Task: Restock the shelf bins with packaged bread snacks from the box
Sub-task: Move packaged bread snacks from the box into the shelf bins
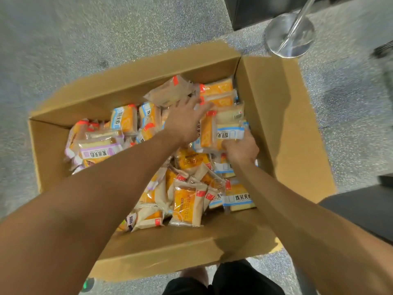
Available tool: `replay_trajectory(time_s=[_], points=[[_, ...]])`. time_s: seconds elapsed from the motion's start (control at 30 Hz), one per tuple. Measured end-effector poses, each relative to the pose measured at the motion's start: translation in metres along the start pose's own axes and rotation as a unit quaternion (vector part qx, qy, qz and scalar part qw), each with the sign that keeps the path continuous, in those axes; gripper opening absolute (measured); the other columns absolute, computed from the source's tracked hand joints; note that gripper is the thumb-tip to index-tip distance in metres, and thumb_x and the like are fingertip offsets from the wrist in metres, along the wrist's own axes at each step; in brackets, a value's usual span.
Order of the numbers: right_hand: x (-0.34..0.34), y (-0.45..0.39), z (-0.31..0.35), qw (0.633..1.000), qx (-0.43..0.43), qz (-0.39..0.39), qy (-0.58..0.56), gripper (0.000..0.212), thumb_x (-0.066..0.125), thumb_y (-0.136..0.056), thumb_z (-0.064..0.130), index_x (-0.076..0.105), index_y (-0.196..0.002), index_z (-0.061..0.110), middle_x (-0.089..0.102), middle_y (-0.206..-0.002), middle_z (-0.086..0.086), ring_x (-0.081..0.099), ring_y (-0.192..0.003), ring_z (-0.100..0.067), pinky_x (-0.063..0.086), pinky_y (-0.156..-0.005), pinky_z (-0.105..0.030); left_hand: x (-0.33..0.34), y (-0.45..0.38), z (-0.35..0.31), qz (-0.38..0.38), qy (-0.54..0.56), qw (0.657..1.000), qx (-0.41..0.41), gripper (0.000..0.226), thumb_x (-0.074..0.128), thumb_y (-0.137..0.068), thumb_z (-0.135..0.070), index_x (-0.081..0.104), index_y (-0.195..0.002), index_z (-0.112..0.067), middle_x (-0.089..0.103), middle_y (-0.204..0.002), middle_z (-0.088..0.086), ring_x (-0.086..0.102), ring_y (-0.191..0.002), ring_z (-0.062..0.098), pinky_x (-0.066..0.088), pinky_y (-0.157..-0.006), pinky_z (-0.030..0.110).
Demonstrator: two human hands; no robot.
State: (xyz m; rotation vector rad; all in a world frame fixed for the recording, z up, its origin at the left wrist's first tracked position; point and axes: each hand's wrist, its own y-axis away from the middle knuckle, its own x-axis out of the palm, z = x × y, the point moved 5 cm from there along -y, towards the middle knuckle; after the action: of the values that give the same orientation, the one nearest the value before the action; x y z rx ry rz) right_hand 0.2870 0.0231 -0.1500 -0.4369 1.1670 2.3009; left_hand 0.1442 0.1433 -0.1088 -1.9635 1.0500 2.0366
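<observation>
Here both hands are reaching into the open brown cardboard box [276,116] — the left hand [182,122] spreading flat over its far-right packets, the right hand [241,149] pinching a blue-and-white labelled bread snack packet [228,133] just beside the right wall.

Open box of wrapped bread snacks, both hands inside.

Cardboard box [276,116], flaps open, on the floor, holding loose bread snack packets [187,206] piled at all angles: orange, blue-and-white, purple labels. Right hand [241,149] grips a blue-and-white-label packet [229,134]; just left of it stands an orange packet [207,133], beneath the left hand [185,122], fingers outstretched.
</observation>
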Motion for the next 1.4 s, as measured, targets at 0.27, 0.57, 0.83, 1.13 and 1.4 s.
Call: replay_trajectory(time_s=[0.27, 0.57, 0.83, 1.13, 1.4], points=[[0.001, 0.010, -0.016, 0.984, 0.089, 0.024, -0.152, 0.049, 0.082, -0.062, 0.001, 0.069, -0.106, 0.018, 0.074, -0.094, 0.002, 0.072, -0.089, -0.021, 0.060, -0.068, -0.034, 0.022, 0.001, -0.017, 0.097, -0.053, 0.985, 0.132, 0.055, 0.066, -0.085, -0.017, 0.053, -0.136, -0.033, 0.013, -0.162, 0.004, 0.029, -0.136, 0.033, 0.045, -0.096, 0.050], [-0.011, 0.031, -0.012, 0.991, 0.017, -0.018, -0.135, 0.036, 0.076, -0.071, -0.001, 0.065, -0.101, 0.016, 0.072, -0.098, 0.000, 0.070, -0.092, -0.023, 0.055, -0.058, -0.026, 0.002, 0.014, -0.004, 0.091, -0.153, 0.980, 0.084, 0.051, 0.058, -0.097, -0.023, 0.040, -0.143, -0.033, 0.035, -0.150, -0.002, 0.035, -0.133, 0.033, 0.043, -0.095, 0.050], [-0.047, 0.086, 0.005, 0.989, -0.092, -0.066, -0.097, 0.030, 0.078, -0.075, 0.009, 0.065, -0.099, 0.023, 0.069, -0.087, 0.008, 0.060, -0.073, -0.007, 0.040, -0.058, -0.016, -0.033, 0.060, 0.002, 0.005, -0.177, 0.982, 0.070, 0.034, 0.058, -0.090, -0.039, 0.061, -0.123, -0.031, 0.053, -0.125, -0.001, 0.039, -0.121, 0.030, 0.037, -0.096, 0.055], [-0.138, 0.189, 0.012, 0.952, -0.243, -0.140, -0.124, 0.027, 0.069, -0.078, 0.014, 0.046, -0.068, 0.024, 0.045, -0.058, 0.013, 0.039, -0.051, 0.001, 0.033, -0.050, -0.015, -0.104, 0.137, -0.055, -0.003, -0.007, 0.987, 0.161, 0.035, 0.058, -0.092, -0.049, 0.064, -0.119, -0.028, 0.071, -0.110, 0.000, 0.063, -0.106, 0.027, 0.048, -0.077, 0.032], [-0.291, 0.278, -0.033, 0.927, -0.259, -0.272, 0.001, 0.022, 0.071, -0.085, 0.018, 0.051, -0.087, 0.026, 0.047, -0.066, 0.019, 0.051, -0.071, -0.017, 0.029, -0.062, -0.025, -0.198, 0.194, -0.220, -0.008, 0.011, 0.956, 0.293, 0.020, 0.066, -0.085, -0.053, 0.058, -0.092, -0.036, 0.063, -0.093, -0.004, 0.058, -0.096, 0.022, 0.050, -0.083, 0.036]])
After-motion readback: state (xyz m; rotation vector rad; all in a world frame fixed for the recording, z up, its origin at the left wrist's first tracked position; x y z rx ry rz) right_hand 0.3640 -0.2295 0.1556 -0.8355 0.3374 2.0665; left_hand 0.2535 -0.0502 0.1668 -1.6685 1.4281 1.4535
